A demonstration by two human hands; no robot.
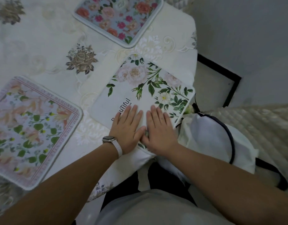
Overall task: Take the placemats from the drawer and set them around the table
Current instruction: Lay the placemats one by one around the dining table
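Tablecloth: left hand, right hand flat on placemat.

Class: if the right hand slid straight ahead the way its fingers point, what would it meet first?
The right hand lies flat on the white placemat. Nothing stands in its line there; past the mat's far edge, it would probably reach the near corner of the blue placemat first.
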